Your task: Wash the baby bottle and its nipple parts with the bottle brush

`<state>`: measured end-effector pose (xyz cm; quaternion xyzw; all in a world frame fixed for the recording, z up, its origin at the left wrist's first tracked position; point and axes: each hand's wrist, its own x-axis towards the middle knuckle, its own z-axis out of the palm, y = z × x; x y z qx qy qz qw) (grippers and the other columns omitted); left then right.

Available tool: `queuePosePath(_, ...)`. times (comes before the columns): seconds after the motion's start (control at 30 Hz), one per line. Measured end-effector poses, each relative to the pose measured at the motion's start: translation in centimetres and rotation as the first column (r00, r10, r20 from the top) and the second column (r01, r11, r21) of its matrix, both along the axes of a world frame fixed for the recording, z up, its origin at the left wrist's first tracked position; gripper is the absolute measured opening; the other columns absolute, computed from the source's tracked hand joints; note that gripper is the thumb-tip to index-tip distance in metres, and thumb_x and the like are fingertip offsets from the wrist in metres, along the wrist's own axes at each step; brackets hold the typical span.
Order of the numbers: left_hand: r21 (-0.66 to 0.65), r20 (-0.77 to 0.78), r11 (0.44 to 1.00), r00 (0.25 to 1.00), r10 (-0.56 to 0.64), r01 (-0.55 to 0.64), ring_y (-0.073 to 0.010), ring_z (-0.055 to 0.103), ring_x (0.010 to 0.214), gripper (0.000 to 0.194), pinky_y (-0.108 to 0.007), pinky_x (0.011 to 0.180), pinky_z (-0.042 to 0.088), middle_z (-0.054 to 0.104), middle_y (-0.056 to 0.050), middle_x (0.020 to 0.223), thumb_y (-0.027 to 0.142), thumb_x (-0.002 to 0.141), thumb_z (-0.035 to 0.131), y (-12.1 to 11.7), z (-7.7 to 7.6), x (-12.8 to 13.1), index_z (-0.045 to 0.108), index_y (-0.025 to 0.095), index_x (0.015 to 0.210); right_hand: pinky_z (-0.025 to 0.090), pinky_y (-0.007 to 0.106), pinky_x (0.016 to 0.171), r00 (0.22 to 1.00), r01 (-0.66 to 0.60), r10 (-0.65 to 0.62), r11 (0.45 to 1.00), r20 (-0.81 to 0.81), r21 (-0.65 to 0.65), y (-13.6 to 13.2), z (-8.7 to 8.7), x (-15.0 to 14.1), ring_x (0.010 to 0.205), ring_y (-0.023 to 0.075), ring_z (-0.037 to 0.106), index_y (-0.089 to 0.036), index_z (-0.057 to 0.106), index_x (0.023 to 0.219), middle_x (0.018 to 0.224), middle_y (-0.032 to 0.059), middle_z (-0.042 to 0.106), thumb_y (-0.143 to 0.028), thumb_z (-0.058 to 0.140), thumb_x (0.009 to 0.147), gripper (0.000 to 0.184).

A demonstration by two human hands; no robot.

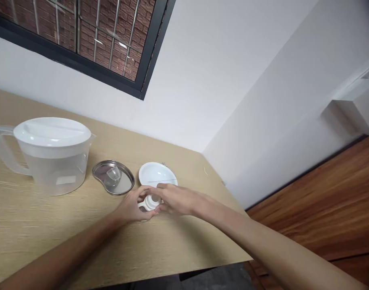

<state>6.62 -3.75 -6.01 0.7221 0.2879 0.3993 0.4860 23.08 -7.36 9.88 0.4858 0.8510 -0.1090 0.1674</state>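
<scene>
Both my hands meet over the table, around a small white plastic piece with a round, ringed body. Its exact kind I cannot make out, since fingers cover part of it. My left hand curls around its left side, thumb below and fingers above. From the right, my right hand closes its fingertips on the same piece. Just behind the hands sits a white oval dish, partly hidden by them. To the left of that dish, a steel kidney tray holds a small clear cup lying tilted.
A large translucent pitcher with a white lid stands at the left with clear liquid inside. The wooden table meets a white wall below a barred window. Wooden panelling lies beyond the table's right edge.
</scene>
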Motion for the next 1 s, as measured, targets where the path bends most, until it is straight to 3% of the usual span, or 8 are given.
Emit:
queuePosePath(0.13, 0.047, -0.022, 0.999, 1.0, -0.007, 0.008, -0.0241, 0.077, 0.093, 0.055, -0.034, 0.083, 0.062, 0.079, -0.004, 0.105, 0.034, 0.067, 0.082, 0.3, -0.8, 0.1, 0.061, 0.023, 0.118, 0.042, 0.029, 0.061, 0.999, -0.016, 0.015, 1.0, 0.051, 0.017, 0.8, 0.0, -0.8, 0.087, 0.0275, 0.073, -0.018, 0.061, 0.133, 0.11, 0.0154, 0.074, -0.035, 0.068, 0.09, 0.047)
queuePosePath(0.27, 0.075, -0.032, 0.997, 0.999, -0.002, 0.004, -0.0225, 0.077, 0.09, 0.061, -0.032, 0.081, 0.06, 0.08, -0.002, 0.105, 0.026, 0.066, 0.079, 0.5, -1.2, 0.2, 0.06, 0.024, 0.123, 0.039, 0.032, 0.055, 0.995, 0.056, -0.062, 0.996, 0.082, 0.075, 1.0, -0.9, -1.5, 0.073, 0.0302, 0.071, -0.01, 0.073, 0.105, 0.087, 0.0195, 0.074, -0.054, 0.054, 0.095, 0.049)
queuePosePath(0.4, 0.079, -0.048, 0.997, 0.999, 0.009, -0.006, -0.0213, 0.075, 0.085, 0.063, -0.032, 0.078, 0.06, 0.08, -0.001, 0.098, 0.018, 0.062, 0.074, 0.2, -0.7, 0.3, 0.058, 0.023, 0.123, 0.042, 0.033, 0.06, 0.989, 0.124, -0.133, 0.985, 0.067, 0.123, 0.9, -1.9, -2.3, 0.076, 0.0313, 0.072, -0.014, 0.076, 0.088, 0.081, 0.0182, 0.074, -0.045, 0.051, 0.095, 0.04)
queuePosePath(0.57, 0.096, -0.039, 0.995, 0.999, 0.009, -0.005, -0.0203, 0.074, 0.078, 0.064, -0.031, 0.073, 0.06, 0.078, 0.0, 0.09, 0.016, 0.061, 0.072, 0.1, -0.2, 0.2, 0.057, 0.022, 0.123, 0.044, 0.036, 0.065, 0.996, 0.083, -0.086, 0.987, 0.018, 0.137, 0.0, -1.3, -1.9, 0.08, 0.0319, 0.072, -0.015, 0.077, 0.095, 0.087, 0.0175, 0.075, -0.048, 0.052, 0.097, 0.042)
queuePosePath(0.63, 0.096, -0.031, 0.995, 0.999, -0.006, 0.009, -0.0205, 0.075, 0.08, 0.066, -0.03, 0.072, 0.06, 0.079, -0.001, 0.095, 0.019, 0.063, 0.075, 0.3, -0.4, 0.1, 0.055, 0.022, 0.125, 0.045, 0.033, 0.065, 0.998, 0.054, -0.052, 0.993, -0.026, 0.106, -0.3, -1.0, -1.0, 0.085, 0.0292, 0.072, -0.02, 0.072, 0.117, 0.1, 0.0136, 0.075, -0.056, 0.056, 0.095, 0.045)
queuePosePath(0.73, 0.087, -0.031, 0.996, 0.999, -0.021, 0.023, -0.021, 0.076, 0.088, 0.07, -0.029, 0.074, 0.061, 0.079, -0.004, 0.107, 0.027, 0.064, 0.083, 0.5, -0.6, 0.0, 0.055, 0.023, 0.128, 0.043, 0.028, 0.066, 0.995, 0.011, -0.007, 0.999, -0.104, 0.037, -0.2, -0.9, 0.6, 0.093, 0.0234, 0.071, -0.032, 0.053, 0.143, 0.118, 0.007, 0.071, -0.051, 0.066, 0.092, 0.056)
queuePosePath(0.87, 0.09, -0.028, 0.996, 1.0, 0.006, -0.003, -0.0189, 0.074, 0.088, 0.065, -0.029, 0.078, 0.06, 0.078, -0.003, 0.104, 0.029, 0.067, 0.083, 0.2, -0.7, 0.2, 0.056, 0.022, 0.127, 0.038, 0.026, 0.063, 0.988, -0.027, 0.027, 1.0, -0.149, 0.004, 0.7, -1.5, 1.6, 0.091, 0.0216, 0.069, -0.03, 0.052, 0.143, 0.114, 0.0067, 0.071, -0.035, 0.068, 0.091, 0.054)
queuePosePath(1.0, 0.123, -0.017, 0.992, 1.0, 0.018, -0.015, -0.0167, 0.07, 0.079, 0.061, -0.027, 0.071, 0.057, 0.077, 0.001, 0.088, 0.022, 0.069, 0.076, -0.1, -0.9, 0.6, 0.055, 0.02, 0.126, 0.032, 0.028, 0.057, 0.989, 0.044, -0.036, 0.998, -0.14, 0.048, 0.8, -2.3, 1.0, 0.081, 0.025, 0.069, -0.018, 0.064, 0.123, 0.094, 0.0105, 0.073, -0.053, 0.066, 0.09, 0.048)
